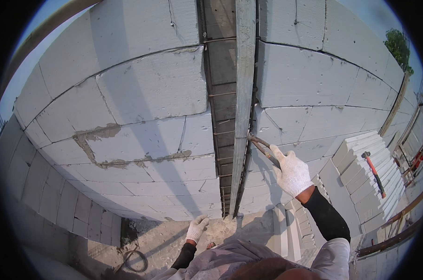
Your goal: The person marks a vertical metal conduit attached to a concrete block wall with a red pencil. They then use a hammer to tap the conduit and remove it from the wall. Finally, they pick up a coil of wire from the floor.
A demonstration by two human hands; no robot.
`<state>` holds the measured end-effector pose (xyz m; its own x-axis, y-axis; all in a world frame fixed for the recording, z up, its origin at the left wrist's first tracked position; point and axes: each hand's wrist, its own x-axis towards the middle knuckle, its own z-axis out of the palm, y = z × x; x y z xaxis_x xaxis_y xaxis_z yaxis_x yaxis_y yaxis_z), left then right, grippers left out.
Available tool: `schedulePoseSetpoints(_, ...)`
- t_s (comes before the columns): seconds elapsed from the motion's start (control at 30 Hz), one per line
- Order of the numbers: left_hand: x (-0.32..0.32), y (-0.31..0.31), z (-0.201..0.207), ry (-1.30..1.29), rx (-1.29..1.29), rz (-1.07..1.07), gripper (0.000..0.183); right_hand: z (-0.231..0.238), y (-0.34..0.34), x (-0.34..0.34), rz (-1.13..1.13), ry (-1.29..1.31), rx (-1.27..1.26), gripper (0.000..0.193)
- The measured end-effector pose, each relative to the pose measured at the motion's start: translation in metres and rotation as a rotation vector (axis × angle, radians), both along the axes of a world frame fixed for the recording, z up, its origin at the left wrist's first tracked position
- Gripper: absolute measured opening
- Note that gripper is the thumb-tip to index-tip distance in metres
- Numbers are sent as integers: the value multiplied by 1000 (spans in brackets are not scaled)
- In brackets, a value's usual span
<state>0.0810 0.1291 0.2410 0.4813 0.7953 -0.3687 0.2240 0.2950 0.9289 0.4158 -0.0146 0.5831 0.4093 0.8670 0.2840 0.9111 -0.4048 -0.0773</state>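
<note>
My right hand (291, 172), in a white knit glove, is closed around the handles of a pair of pincers (263, 148). Their jaws meet the right edge of a long upright wooden board (243, 93), where something thin seems to pass round the wood. That board stands in front of a narrow gap between two walls of white blocks (155, 88), and reinforcing bars with cross ties (223, 94) show inside the gap. Lower down, my left hand (197, 228), also gloved, hangs near the foot of the wall with loosely bent fingers and nothing visible in it.
A hammer with a red and black handle (374, 175) lies on stacked white blocks (360, 186) at the right. Loose slabs (286, 231) lean near the wall foot. Coiled hose or cable (136, 261) rests on the ground at lower left. Wire ends (273, 120) stick out between blocks.
</note>
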Motion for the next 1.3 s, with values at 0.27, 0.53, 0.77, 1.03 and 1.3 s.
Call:
schedulePoseSetpoints(0.27, 15, 14, 6, -50, 11, -83, 46, 3, 3, 3, -55, -204, -44, 61)
schedulePoseSetpoints(0.53, 61, 5, 64, -240, 31, -202, 49, -7, 4, 25, -22, -3, 12, 53)
schedulePoseSetpoints(0.77, 160, 5, 192, -608, -58, -533, 69, 2, 10, 0, -111, -387, 28, 39)
schedulePoseSetpoints(1.03, 285, 0, 290, -1217, -764, -223, 25, 0, 7, -13, -121, -482, 106, 40)
schedulePoseSetpoints(1.3, 291, -4, 292, -1188, -831, -110, 14, 43, -23, 14, 12, 789, -20, 67)
